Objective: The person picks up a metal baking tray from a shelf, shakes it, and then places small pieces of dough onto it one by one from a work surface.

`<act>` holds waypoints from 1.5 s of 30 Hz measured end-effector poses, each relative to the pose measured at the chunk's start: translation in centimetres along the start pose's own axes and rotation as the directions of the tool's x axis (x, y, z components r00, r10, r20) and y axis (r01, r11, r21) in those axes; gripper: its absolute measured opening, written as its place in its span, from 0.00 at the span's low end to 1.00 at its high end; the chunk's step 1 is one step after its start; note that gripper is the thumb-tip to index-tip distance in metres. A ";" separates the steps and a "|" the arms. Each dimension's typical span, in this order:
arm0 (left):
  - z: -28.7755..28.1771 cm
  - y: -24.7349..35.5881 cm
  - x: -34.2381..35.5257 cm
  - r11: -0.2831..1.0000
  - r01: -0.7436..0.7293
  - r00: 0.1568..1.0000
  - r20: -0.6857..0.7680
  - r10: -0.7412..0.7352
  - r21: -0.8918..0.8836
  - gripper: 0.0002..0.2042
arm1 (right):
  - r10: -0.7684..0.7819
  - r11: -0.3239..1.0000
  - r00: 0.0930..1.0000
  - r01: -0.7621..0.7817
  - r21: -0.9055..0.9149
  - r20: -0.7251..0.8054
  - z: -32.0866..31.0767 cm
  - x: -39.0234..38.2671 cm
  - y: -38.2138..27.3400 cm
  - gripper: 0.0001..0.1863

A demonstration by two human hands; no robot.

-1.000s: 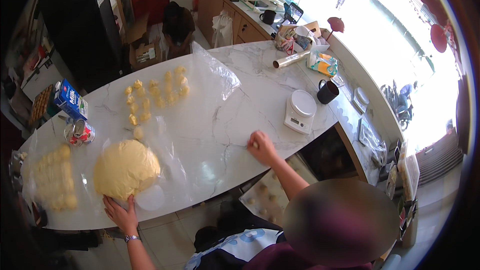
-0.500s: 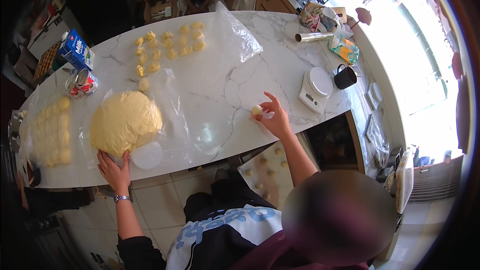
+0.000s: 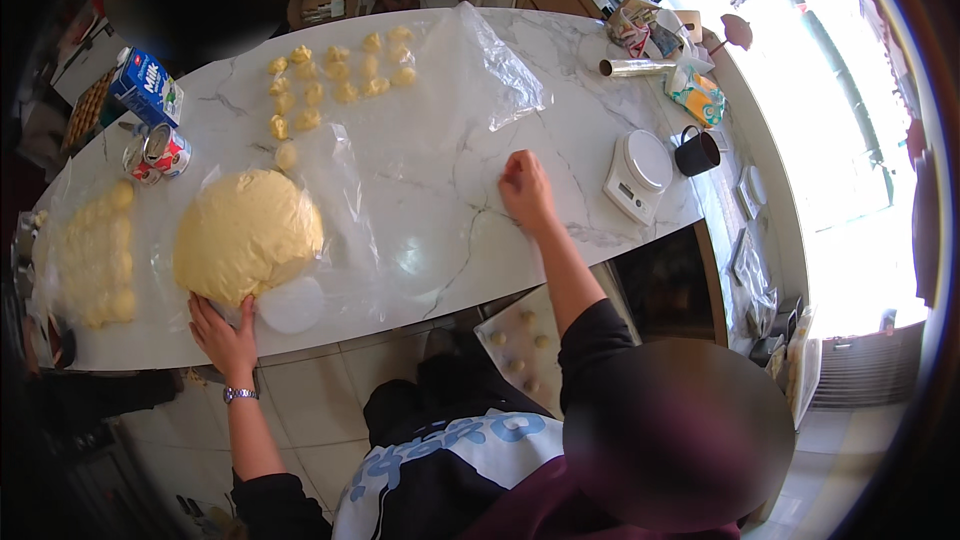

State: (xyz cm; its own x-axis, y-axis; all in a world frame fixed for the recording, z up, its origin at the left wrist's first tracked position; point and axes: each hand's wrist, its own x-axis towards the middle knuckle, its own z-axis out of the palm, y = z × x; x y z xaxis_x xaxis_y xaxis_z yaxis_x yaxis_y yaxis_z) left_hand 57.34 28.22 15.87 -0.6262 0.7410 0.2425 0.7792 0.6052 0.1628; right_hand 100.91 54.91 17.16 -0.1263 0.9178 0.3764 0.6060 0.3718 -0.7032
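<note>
On the counter's left half sits a big mound of yellow dough [image 3: 250,235] with clear plastic about it. My left hand [image 3: 225,332] rests against its near edge, fingers stretched and apart. A round white disc [image 3: 291,306] lies beside that hand. Farther right, my right hand [image 3: 525,185] is curled down on the marble countertop [image 3: 440,240]. Its closed fingers hide the small dough ball seen there a moment before. Rows of yellow filling lumps [image 3: 338,70] lie at the back, with a single pale dough ball [image 3: 287,156] near the mound.
Plastic-covered dough balls [image 3: 95,255] fill the left end, near a blue milk carton [image 3: 147,87] and tins [image 3: 165,148]. A white kitchen scale [image 3: 640,175] and black mug [image 3: 697,151] stand at the right. A tray of balls [image 3: 520,340] is below the counter edge.
My right hand has closed over the small dough ball and moved slightly away from me. The left hand stays at the dough mound. The whole view has shifted a little.
</note>
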 end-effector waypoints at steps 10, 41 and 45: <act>-0.2 -0.2 -0.1 1.000 0.011 1.000 0.003 -0.011 0.000 0.43 | -0.017 0.998 1.000 0.017 -0.066 -0.001 -1.1 -0.6 -0.8 0.07; 0.2 -4.4 2.2 0.998 -0.054 0.997 0.065 0.053 0.018 0.40 | 0.868 0.456 0.442 -0.890 0.014 -0.226 -5.8 -41.8 12.8 0.25; 0.2 -3.1 1.7 0.995 -0.090 0.992 0.080 0.093 -0.040 0.39 | 0.720 0.580 0.599 -0.797 -0.168 -0.350 -7.0 -41.4 13.4 0.22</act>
State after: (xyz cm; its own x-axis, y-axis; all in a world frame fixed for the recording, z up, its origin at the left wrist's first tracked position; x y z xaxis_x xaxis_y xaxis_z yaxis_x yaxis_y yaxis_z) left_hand 53.85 27.64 15.55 -0.5511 0.8149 0.1794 0.8328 0.5239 0.1786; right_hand 119.80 20.94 -3.63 0.6362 0.7683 -0.0699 0.5844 -0.5391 -0.6064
